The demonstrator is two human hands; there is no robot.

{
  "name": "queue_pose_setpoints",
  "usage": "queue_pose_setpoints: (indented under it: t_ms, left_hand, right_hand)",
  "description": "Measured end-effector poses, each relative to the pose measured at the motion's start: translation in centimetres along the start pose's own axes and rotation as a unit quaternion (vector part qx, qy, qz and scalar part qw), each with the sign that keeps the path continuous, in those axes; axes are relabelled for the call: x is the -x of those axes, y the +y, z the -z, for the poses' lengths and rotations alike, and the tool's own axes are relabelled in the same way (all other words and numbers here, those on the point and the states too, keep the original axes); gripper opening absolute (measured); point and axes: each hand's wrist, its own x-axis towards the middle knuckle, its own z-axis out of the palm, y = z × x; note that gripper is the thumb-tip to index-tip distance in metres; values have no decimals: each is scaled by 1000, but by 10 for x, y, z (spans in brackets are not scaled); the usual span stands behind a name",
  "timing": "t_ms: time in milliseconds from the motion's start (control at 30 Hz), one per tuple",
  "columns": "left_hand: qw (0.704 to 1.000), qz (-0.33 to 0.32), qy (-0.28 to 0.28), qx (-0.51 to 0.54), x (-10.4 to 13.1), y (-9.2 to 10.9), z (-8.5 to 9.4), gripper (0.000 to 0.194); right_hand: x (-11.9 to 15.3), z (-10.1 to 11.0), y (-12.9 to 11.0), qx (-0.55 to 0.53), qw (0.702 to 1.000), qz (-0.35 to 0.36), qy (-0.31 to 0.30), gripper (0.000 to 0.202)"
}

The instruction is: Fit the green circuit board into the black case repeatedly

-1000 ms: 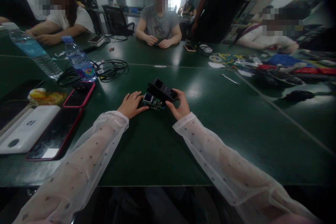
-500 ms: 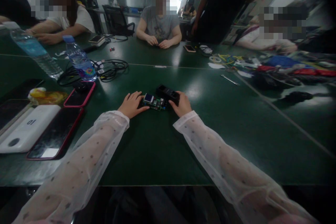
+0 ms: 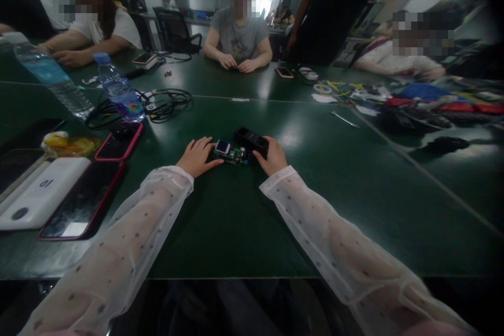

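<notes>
head view — circuit board [image 3: 233, 154], black case [image 3: 252, 139] between hands [image 3: 195, 158]; near table edge [image 3: 236, 276] apart

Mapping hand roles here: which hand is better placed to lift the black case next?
Probably the right hand, which holds one end of the black case; the left hand touches the circuit board beside it.

Black case [image 3: 251, 139] lower (and flatter)

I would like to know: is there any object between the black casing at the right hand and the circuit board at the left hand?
Nothing visible stands between the black casing and the circuit board. The left hand is at the board's left end; the right hand is at the casing's right end.
</notes>
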Motion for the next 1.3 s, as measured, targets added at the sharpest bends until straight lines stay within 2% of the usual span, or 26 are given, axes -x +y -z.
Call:
queue_pose_setpoints:
  t_ms: [1300]
  left_hand:
    - [1000, 2, 2, 4, 0, -1, 0, 68]
  right_hand:
    - [0, 0, 1, 11, 1000, 7, -4, 56]
